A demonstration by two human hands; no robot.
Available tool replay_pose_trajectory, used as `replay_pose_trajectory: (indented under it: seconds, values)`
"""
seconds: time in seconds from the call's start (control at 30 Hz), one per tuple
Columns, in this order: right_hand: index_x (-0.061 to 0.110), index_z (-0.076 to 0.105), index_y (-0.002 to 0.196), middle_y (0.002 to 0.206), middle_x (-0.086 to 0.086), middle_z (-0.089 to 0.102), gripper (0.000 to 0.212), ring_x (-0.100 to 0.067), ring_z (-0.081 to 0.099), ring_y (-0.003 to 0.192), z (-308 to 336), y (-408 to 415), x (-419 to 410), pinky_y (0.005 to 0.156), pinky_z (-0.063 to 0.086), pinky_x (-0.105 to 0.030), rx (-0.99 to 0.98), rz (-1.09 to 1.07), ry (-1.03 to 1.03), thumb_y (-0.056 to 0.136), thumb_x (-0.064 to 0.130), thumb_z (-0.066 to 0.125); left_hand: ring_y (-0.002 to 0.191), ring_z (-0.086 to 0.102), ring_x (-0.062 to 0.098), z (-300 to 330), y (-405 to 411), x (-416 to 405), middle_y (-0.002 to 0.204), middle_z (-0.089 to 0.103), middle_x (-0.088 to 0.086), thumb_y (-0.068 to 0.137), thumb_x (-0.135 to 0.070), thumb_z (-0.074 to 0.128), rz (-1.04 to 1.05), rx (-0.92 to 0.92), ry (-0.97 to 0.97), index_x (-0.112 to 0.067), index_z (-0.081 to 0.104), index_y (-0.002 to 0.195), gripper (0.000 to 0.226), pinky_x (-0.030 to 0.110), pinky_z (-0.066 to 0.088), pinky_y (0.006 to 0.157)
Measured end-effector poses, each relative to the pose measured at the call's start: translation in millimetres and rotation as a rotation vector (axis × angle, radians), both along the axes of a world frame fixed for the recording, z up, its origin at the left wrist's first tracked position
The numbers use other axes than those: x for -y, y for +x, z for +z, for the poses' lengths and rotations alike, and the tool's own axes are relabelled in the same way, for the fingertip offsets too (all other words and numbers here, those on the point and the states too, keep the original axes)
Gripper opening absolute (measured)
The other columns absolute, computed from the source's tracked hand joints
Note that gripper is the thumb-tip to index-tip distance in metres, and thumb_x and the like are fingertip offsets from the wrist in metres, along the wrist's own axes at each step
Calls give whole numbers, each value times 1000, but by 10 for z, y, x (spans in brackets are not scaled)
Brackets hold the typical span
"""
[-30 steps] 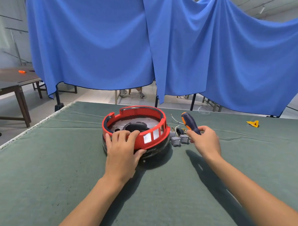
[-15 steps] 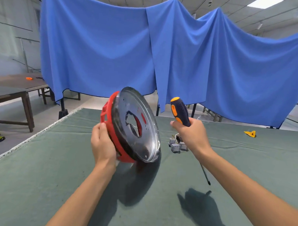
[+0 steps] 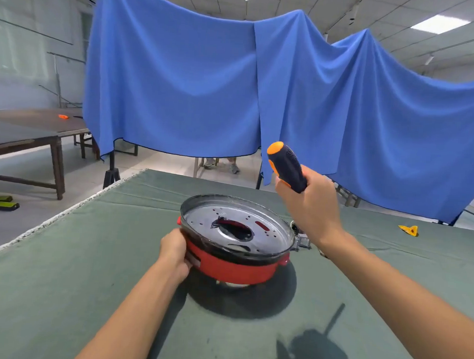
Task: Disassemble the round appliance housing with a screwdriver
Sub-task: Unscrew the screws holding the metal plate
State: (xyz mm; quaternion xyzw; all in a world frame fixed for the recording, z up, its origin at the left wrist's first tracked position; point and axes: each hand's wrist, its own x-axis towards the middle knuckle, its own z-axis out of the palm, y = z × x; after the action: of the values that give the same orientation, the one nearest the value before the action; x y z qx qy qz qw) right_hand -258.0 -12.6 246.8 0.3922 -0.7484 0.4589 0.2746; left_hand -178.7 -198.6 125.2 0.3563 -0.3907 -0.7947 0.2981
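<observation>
1. Keep housing (image 3: 235,250) pinned flat, metal plate (image 3: 236,228) up, near middle of table (image 3: 63,280), slightly toward far edge; bring tip straight down onto a plate screw, seat before turning
2. Left hand (image 3: 174,254) gripping red rim on near-left side, fingers curled round it
3. Right hand (image 3: 309,207) raised above housing's right side, clenched round screwdriver (image 3: 286,166), handle up; shaft hidden behind hand

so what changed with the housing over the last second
The left hand flipped the round housing over: it lay open side up, stood on edge half a second ago, and now sits nearly level with its metal plate up. The right hand lifted the screwdriver off the table. Both hands kept their grips; the small grey parts stayed put.
</observation>
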Motion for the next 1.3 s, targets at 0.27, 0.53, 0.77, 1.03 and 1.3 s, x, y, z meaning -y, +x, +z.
replay_pose_trajectory:
  seconds: [0.27,0.53,0.77,1.03,1.3]
  values:
    - [27,22,53,42,5,29,44,-10,34,43,240,102,143,48,27,-22,-241,-175,-75,77,56,43,79,58,20,89,26,-41,89,64,1,82,-30,62,-78,164,-327,-13,63,93,20,30,39,63]
    - [13,32,49,49,-6,50,51,-24,42,51,647,104,325,52,35,-32,-220,-121,-27,77,53,50,70,47,21,37,46,9,69,54,13,89,-21,58,-107,133,-349,-5,58,76,21,32,36,68]
    - [17,30,47,41,8,35,48,-15,34,50,426,247,418,53,38,-31,-67,90,-53,77,22,67,49,50,17,102,105,-41,63,57,6,80,-44,69,-314,141,-268,-8,65,76,36,26,36,50]
    - [15,34,48,42,6,40,42,-13,35,48,286,253,516,52,39,-29,-9,124,-105,77,21,63,62,61,25,130,74,-97,68,68,16,82,-32,70,-232,127,-311,4,67,74,37,35,48,66]
    - [18,34,45,40,9,44,42,-9,37,46,189,156,551,48,37,-22,-3,97,-110,77,24,62,50,56,17,144,117,-134,68,64,13,87,-15,62,-253,70,-340,-2,67,75,18,19,44,47]
